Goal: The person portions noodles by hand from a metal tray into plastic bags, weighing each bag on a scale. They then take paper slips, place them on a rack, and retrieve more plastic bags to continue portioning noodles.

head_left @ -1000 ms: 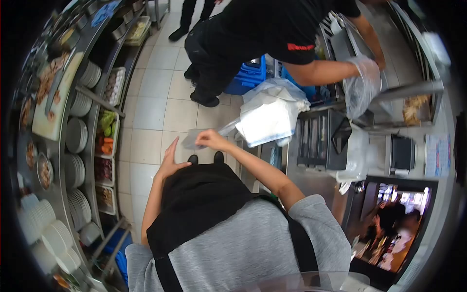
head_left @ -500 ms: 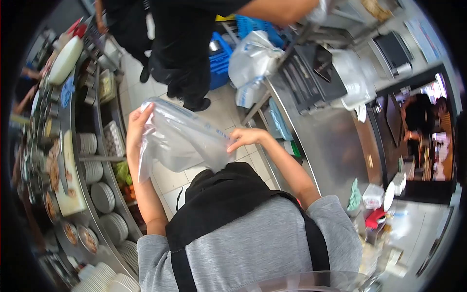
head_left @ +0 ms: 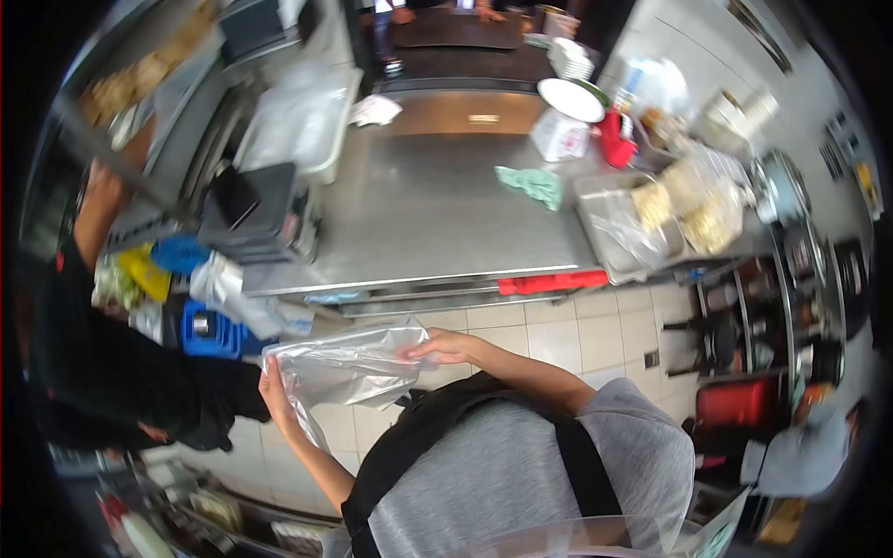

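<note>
A clear plastic bag [head_left: 349,365] is stretched between my two hands, above the tiled floor and in front of my body. My left hand [head_left: 277,389] has its fingers closed on the bag's left edge. At the opposite edge, my right hand [head_left: 445,347] pinches the film near the top corner. The bag looks thin, shiny and flat, and its lower edge hangs loose. Whether anything is inside cannot be made out.
Ahead stands a steel counter [head_left: 419,223] with a green cloth [head_left: 532,184], a metal tray [head_left: 609,223] of bagged food and stacked dark boxes [head_left: 260,214]. A person in black [head_left: 121,363] is close on my left. Another person [head_left: 805,456] is at the right, near shelves [head_left: 744,316].
My view and body have turned right, from the aisle by the plate shelves to face the steel counter. Both hands still hold the bag, which has come along.
</note>
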A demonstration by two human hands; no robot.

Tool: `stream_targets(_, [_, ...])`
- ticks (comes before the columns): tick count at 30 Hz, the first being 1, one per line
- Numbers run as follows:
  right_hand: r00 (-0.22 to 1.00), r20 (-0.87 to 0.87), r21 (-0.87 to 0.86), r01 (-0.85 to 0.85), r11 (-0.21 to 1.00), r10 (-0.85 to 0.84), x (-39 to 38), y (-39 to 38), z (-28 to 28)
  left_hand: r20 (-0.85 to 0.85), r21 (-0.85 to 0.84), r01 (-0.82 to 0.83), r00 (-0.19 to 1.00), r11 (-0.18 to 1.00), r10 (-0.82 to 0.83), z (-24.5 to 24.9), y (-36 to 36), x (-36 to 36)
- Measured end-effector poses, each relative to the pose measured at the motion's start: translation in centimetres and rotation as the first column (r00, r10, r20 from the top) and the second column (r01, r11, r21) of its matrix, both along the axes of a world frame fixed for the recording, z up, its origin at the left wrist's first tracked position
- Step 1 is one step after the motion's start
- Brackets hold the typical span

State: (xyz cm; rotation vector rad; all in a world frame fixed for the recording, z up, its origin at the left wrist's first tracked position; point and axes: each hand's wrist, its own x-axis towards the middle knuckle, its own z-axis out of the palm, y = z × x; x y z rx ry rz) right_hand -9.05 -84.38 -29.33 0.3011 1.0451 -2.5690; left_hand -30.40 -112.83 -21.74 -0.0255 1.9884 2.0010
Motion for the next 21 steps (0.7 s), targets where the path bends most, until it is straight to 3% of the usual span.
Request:
stream_targets(1, [0.991, 0.008, -0.024, 0.132, 0.991, -0.132, 2.3, 1.7, -0.6, 0.076, -0.025, 0.081, 0.994, 0.996, -0.079, 1.3, 2.2, 0.8])
stream_targets(3, [0.933, 0.034, -0.075, 0.359, 0.930, -0.358, 6.8, 4.4, -1.7, 0.061, -0.002, 0.214, 0.975, 0.977, -0.214, 0.4, 5.7, 1.3])
stream_targets(5, [0.815, 0.121, -0.250, 0.578, 0.777, -0.567, 10.5, 6.4, 1.4, -0.038, 0.017, 0.380, 0.925, 0.925, -0.379, 0.0, 9.9, 3.1])
stream_targets(6, [0.739, 0.178, -0.328, 0.667, 0.669, -0.649, 12.0, 7.0, 3.0, -0.251, -0.210, 0.326, 0.893, 0.922, -0.373, -0.6, 12.1, 4.1])
stream_targets(7, [0.700, 0.210, -0.295, 0.711, 0.639, -0.682, 13.4, 7.7, 3.6, -0.449, -0.405, 0.212, 0.801, 0.889, -0.395, 0.2, 14.7, 6.2])
stream_targets(8, [0.657, 0.243, -0.261, 0.753, 0.604, -0.714, 14.8, 8.3, 4.0, -0.628, -0.543, 0.115, 0.603, 0.832, -0.493, 1.3, 16.6, 8.4])
stream_targets(11, [0.568, 0.197, -0.184, 0.822, 0.538, -0.799, 18.4, 9.0, 6.0, -0.718, -0.575, 0.044, 0.453, 0.817, -0.529, 8.4, 22.4, 17.1])
stream_targets(12, [0.539, 0.196, -0.136, 0.842, 0.522, -0.819, 19.5, 9.3, 7.6, -0.705, -0.548, 0.150, 0.447, 0.823, -0.551, 8.9, 23.7, 19.4])
stream_targets(14, [0.513, 0.169, -0.050, 0.858, 0.512, -0.842, 21.2, 10.3, 8.9, -0.439, -0.400, 0.603, 0.536, 0.691, -0.722, 8.1, 25.5, 23.2])
stream_targets(16, [0.519, 0.119, 0.020, 0.851, 0.524, -0.847, 22.1, 11.2, 9.6, -0.107, 0.068, 0.847, 0.531, 0.527, -0.841, 9.0, 27.4, 28.2])
stream_targets(19, [0.573, 0.079, -0.001, 0.818, 0.575, -0.816, 22.9, 11.3, 12.6, 0.056, 0.271, 0.817, 0.514, 0.509, -0.856, 7.8, 29.2, 32.7])
stream_targets(21, [0.573, 0.024, 0.040, 0.818, 0.573, -0.819, 23.2, 11.1, 14.3, 0.110, 0.291, 0.793, 0.528, 0.535, -0.842, 8.0, 29.9, 33.6])
